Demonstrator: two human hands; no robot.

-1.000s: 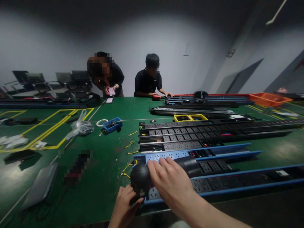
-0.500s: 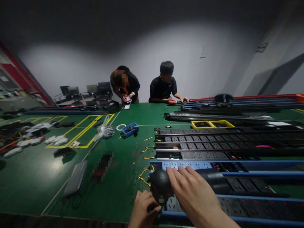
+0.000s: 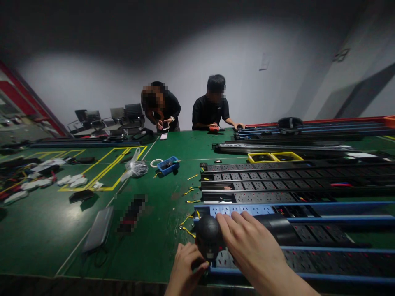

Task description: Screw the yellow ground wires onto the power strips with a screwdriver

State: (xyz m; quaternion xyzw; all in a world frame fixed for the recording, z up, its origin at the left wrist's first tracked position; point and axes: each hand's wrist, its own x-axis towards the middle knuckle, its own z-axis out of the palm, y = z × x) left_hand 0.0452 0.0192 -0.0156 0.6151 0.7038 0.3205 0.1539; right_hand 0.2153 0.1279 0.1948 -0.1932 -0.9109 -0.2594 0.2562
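Observation:
My right hand (image 3: 251, 242) is wrapped round a black power tool (image 3: 209, 232) with a rounded rear end, over the left end of the nearest blue-edged socket strip (image 3: 327, 263). Close to the tool's lower end, the fingers of my left hand (image 3: 187, 265) are pinched at a small yellow wire end by the strip's corner. What exactly they grip is too small to make out. Yellow-green wires with ring ends (image 3: 187, 231) stick out from the neighbouring strips.
Two people, one in a black shirt (image 3: 210, 111), are across the green table (image 3: 154, 230). Yellow trays (image 3: 286, 157), a blue bin (image 3: 168, 165), a plastic bag (image 3: 135, 168), a grey device (image 3: 98, 230) and more socket strips (image 3: 247, 176) lie around.
The view has shifted slightly. My hands and the black tool keep nearly the same position. Across the table, one person's red tool has moved a little left and a phone has tilted.

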